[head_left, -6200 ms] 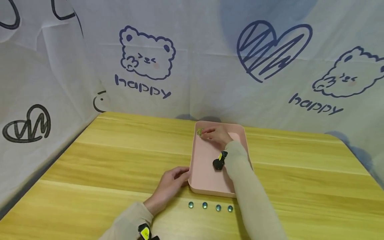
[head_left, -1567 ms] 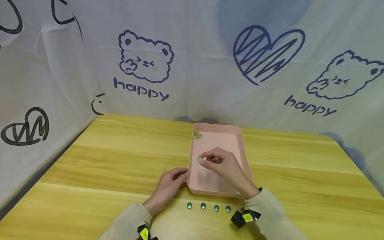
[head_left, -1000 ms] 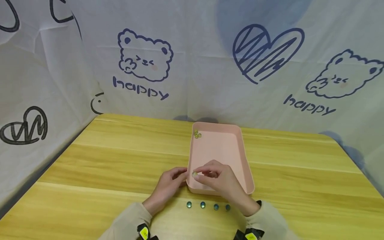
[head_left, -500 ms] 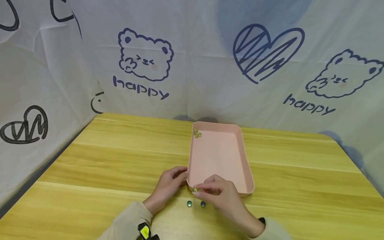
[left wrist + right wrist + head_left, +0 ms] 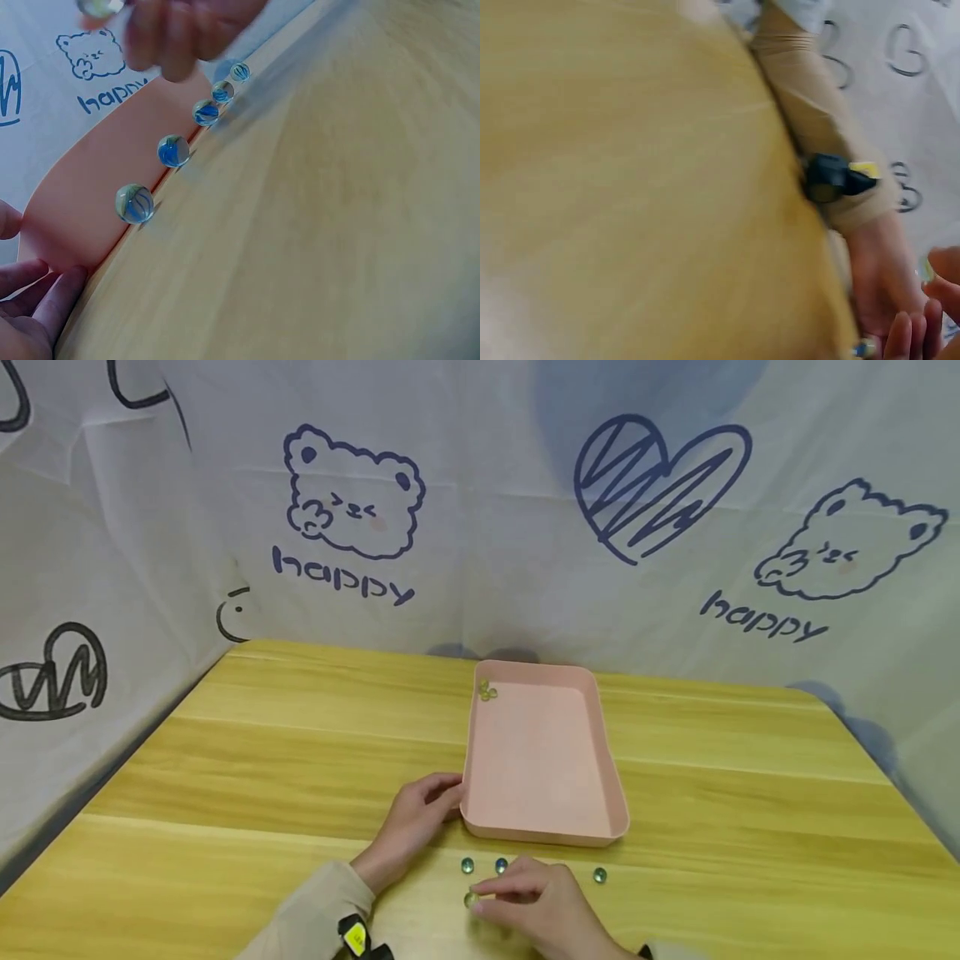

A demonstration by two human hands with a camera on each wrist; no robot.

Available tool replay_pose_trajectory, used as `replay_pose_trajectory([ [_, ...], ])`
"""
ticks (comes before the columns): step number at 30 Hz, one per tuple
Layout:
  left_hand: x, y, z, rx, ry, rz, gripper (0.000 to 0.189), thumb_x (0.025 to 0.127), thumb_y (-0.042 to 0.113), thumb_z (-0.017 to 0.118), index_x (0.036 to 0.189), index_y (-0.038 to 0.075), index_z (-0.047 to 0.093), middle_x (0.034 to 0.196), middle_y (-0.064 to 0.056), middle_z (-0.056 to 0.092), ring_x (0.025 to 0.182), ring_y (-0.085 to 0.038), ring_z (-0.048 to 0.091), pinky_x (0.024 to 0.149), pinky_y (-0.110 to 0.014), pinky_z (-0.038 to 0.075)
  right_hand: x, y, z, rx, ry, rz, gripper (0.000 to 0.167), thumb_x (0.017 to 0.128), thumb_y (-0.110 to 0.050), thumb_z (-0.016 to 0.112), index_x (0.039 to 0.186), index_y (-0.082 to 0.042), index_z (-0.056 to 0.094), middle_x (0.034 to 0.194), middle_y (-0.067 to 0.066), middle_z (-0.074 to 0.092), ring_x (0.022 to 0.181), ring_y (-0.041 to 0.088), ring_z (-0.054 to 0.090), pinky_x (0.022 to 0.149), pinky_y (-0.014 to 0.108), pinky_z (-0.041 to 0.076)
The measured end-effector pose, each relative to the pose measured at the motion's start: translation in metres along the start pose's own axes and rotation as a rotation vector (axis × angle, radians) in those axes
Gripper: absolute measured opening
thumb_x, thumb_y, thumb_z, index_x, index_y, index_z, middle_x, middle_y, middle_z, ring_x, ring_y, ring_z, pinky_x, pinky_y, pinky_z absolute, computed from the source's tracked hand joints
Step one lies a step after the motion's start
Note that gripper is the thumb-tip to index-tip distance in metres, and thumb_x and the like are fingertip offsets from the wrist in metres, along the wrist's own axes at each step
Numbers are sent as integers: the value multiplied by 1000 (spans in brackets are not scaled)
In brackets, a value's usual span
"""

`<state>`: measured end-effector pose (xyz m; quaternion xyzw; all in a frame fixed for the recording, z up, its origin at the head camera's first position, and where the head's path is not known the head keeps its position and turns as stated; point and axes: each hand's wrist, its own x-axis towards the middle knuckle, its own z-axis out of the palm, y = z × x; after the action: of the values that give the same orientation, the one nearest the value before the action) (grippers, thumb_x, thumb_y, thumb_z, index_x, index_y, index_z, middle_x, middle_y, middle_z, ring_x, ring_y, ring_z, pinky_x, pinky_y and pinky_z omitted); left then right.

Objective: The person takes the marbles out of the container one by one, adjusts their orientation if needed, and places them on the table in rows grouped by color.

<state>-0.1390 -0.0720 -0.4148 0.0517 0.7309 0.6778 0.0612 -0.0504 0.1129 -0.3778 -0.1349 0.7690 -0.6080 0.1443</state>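
Observation:
My right hand (image 5: 551, 906) pinches a yellow-green glass marble (image 5: 471, 900) between thumb and fingertips, just in front of a row of blue-green marbles (image 5: 467, 866). The right hand hides part of that row in the head view; the left wrist view shows several swirled marbles (image 5: 134, 203) lined up along the tray's near wall. My left hand (image 5: 408, 827) holds the pink tray (image 5: 543, 839) at its near left corner, fingers low against the wall (image 5: 90, 187) and thumb higher up. A small cluster of yellow-green marbles (image 5: 486, 692) lies in the tray's far left corner.
The wooden table (image 5: 285, 760) reaches back to a white cloth backdrop (image 5: 510, 543) with bear and heart drawings. At the right of the row lies one more blue-green marble (image 5: 600, 876). Each wrist wears a small black camera (image 5: 360, 937).
My right hand has come from the tray's far left corner back over the near rim, carrying a yellow-green marble to the front of the row. The left hand has stayed at the tray.

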Motion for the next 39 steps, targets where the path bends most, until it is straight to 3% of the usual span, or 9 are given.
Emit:
replay_pose_trajectory([
  [13, -2, 0, 1, -11, -3, -28, 34, 98, 14, 56, 121, -11, 59, 117, -22, 62, 103, -29, 63, 88, -34, 54, 1, 16, 13, -115, 23, 40, 17, 82, -21, 78, 94, -10, 79, 78, -6, 63, 72, 7, 54, 62, 19, 47],
  [30, -1, 1, 1, -17, 0, -12, 33, 99, 14, 55, 121, -11, 59, 117, -21, 62, 101, -28, 63, 88, -34, 54, 6, 15, 8, -221, 4, -73, 16, 83, -21, 77, 94, -9, 79, 81, -8, 66, 71, 4, 56, 59, 20, 47],
  [39, -2, 2, 1, -20, -2, -14, 32, 98, 11, 55, 121, -10, 59, 118, -21, 62, 103, -29, 62, 87, -34, 54, 10, 13, 9, -244, 13, -16, 17, 83, -20, 77, 95, -8, 78, 84, -4, 71, 74, 3, 61, 63, 20, 53],
])
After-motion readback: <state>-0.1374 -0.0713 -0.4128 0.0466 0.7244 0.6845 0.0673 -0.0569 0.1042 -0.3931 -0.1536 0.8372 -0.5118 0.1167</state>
